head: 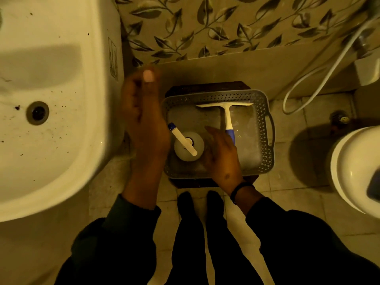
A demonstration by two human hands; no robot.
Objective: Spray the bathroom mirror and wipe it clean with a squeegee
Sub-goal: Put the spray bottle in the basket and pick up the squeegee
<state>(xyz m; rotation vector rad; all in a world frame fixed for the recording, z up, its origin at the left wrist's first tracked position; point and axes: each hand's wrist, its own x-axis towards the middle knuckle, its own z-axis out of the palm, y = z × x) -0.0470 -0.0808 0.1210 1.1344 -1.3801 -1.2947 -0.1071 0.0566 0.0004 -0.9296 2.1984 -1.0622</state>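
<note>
- Long dark sleeve (115, 239) on the left arm, with a slightly lighter, greenish-grey cuff that ends at the wrist.
- Long dark sleeve (298, 239) on the right arm, plain, loose and softly creased.
- Thin black band (240, 191) around the right wrist, just above the cuff.
- Bare left hand (144, 124) and bare right hand (223, 155); no rings show.
- Dark trousers (203, 243) on both legs.
- Dark socks or shoes (200, 200); the dim light leaves which unclear.

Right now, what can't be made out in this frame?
- Mirror: out of the head view.
- Squeegee handle end: hidden under the right hand.
- Spray bottle label: unseen from above.
- Left hand: motion-blurred, grip unclear.
- Toilet: cut off by the right edge.
</note>
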